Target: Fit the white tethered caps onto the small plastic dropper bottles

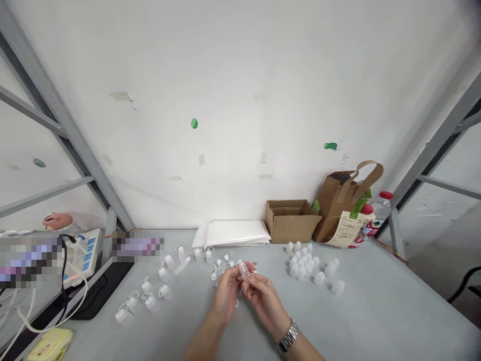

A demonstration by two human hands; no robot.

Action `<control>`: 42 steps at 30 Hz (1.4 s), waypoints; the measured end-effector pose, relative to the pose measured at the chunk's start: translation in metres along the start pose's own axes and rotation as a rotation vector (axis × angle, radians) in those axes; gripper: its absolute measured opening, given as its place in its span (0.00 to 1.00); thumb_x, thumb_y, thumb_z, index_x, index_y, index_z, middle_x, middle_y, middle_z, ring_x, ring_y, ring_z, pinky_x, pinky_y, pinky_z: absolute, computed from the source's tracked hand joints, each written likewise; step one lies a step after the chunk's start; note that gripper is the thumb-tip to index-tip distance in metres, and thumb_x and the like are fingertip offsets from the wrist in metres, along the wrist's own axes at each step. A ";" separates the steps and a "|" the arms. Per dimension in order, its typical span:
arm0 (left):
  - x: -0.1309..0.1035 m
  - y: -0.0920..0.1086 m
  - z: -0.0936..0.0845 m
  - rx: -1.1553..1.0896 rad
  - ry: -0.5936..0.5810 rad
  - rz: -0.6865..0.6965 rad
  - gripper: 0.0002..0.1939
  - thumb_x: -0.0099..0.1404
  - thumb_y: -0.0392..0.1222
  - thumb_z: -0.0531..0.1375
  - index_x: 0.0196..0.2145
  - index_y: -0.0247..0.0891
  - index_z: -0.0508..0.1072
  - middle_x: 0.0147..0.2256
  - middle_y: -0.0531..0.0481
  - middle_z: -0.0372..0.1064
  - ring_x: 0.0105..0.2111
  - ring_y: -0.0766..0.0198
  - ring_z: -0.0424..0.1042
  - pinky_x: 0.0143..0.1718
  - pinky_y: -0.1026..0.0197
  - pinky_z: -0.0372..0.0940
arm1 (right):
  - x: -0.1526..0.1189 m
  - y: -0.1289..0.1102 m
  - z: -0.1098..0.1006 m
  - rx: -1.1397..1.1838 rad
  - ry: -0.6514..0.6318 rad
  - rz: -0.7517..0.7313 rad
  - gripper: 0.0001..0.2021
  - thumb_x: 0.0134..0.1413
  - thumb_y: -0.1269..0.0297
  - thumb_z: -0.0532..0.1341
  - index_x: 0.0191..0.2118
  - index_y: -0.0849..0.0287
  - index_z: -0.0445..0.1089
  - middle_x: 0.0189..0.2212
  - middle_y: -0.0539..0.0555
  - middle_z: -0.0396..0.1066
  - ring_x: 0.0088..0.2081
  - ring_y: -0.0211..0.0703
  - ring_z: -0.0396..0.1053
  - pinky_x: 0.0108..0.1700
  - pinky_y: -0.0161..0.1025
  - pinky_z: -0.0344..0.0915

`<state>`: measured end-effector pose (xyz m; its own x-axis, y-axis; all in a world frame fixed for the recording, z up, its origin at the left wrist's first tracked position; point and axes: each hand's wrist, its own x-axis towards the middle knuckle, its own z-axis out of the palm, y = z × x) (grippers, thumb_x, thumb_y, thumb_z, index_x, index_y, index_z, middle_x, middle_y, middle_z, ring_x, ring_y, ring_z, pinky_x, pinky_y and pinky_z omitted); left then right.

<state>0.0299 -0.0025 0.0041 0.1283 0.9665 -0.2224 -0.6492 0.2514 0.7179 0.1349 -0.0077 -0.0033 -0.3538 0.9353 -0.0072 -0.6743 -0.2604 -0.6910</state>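
Near the middle of the grey table, a small translucent bottle (pixel 245 273) is held tilted between both hands. My left hand (pixel 227 292) has its fingers closed around the bottle's left side. From the right, my right hand (pixel 263 296) pinches the bottle's lower part; a metal watch is on that wrist. Small white caps with loops (pixel 214 276) lie just behind my left hand, partly hidden by it. Several capped bottles (pixel 150 302) stand spread over the left side of the table. On the right is a cluster of frosted white pieces (pixel 301 265).
Along the wall lie white padded envelopes (pixel 233 233), an open cardboard box (pixel 291 225) and a brown paper bag (pixel 330 205) beside plastic bottles. To the left are a power strip (pixel 84 255), cables, a black mat (pixel 101 291) and a yellow item (pixel 50 345). Metal posts flank the table.
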 end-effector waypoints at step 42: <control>-0.004 0.003 0.009 0.148 0.078 0.151 0.19 0.54 0.48 0.61 0.41 0.36 0.74 0.38 0.41 0.75 0.43 0.52 0.70 0.43 0.56 0.61 | 0.003 0.003 0.001 -0.424 0.144 -0.127 0.15 0.42 0.53 0.66 0.26 0.61 0.71 0.22 0.51 0.69 0.24 0.36 0.60 0.29 0.34 0.57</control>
<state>0.0340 -0.0053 0.0131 -0.0240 0.9883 -0.1507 -0.5392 0.1142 0.8344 0.1312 -0.0058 -0.0048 -0.1716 0.9850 0.0174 -0.3715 -0.0484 -0.9272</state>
